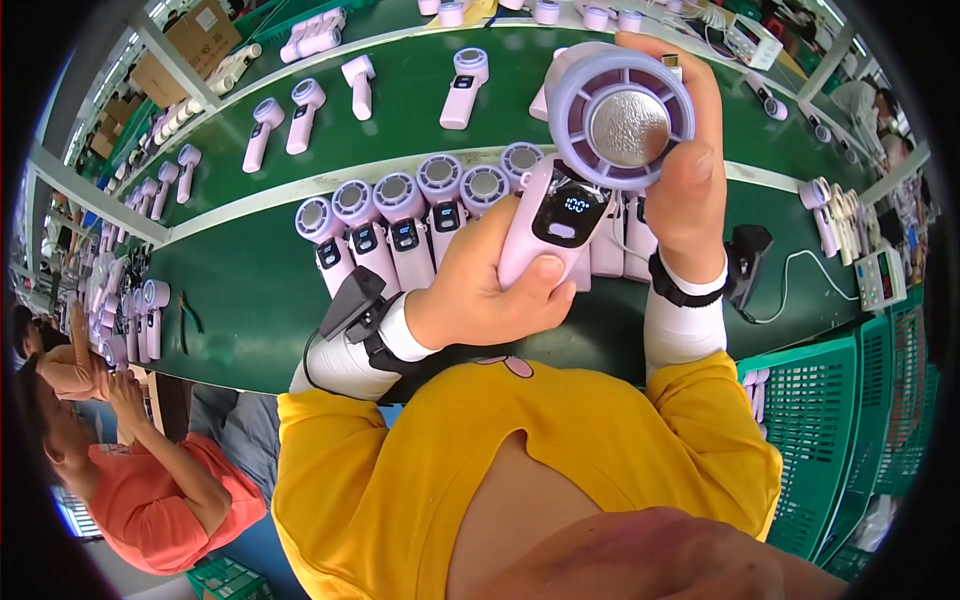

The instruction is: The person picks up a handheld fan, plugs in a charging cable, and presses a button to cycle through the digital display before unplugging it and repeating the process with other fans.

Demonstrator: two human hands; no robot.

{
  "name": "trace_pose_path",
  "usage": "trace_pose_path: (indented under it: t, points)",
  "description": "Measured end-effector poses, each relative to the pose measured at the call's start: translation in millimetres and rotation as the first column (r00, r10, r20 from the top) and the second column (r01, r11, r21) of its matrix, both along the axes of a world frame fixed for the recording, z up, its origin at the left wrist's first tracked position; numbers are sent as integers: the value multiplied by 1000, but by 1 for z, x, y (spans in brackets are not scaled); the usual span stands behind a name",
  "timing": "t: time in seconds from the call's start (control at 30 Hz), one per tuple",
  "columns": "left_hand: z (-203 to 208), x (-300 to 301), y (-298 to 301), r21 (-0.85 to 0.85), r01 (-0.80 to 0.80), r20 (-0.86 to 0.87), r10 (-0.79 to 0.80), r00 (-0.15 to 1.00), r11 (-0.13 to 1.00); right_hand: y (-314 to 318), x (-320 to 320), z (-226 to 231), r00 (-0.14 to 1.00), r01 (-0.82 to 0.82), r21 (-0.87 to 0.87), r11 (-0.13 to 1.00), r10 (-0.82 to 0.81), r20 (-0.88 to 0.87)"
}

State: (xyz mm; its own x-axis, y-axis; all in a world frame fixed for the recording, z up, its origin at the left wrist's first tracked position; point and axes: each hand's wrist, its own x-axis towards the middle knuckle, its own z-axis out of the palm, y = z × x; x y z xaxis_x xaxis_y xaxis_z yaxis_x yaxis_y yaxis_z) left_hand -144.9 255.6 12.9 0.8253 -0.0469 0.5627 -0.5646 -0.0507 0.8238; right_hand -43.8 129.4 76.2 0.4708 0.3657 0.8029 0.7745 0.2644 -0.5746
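Observation:
A lilac handheld fan with a round ribbed head and a silver centre is held up before me, tilted. My left hand is closed around its pink handle, thumb below the lit black display. My right hand curves round the right side of the fan head, its thumb at the rim and its fingers partly hidden behind. A small metal cable plug shows by the right fingers. Behind the held fan, a row of similar fans lies on the green bench, several with lit displays.
Beyond a pale rail, more fans lie spaced along a green belt. Pliers and grouped fans are at left. A small meter box with a cable stands right, above green crates. A co-worker in orange sits left.

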Motion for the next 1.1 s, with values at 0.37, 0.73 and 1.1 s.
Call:
trace_pose_path:
  t: [0.37,0.73,1.1]
  points:
    - [4,13,27,494,-309,490,33,871,813,16,-49,8,458,-210,443,872,488,-743]
    - [20,-21,1,-349,375,-270,-475,837,859,4,-38,3,988,-5,329,944,-46,147]
    - [71,-78,13,-439,36,520,221,825,898,2,-38,-1,998,-53,31,998,54,-28]
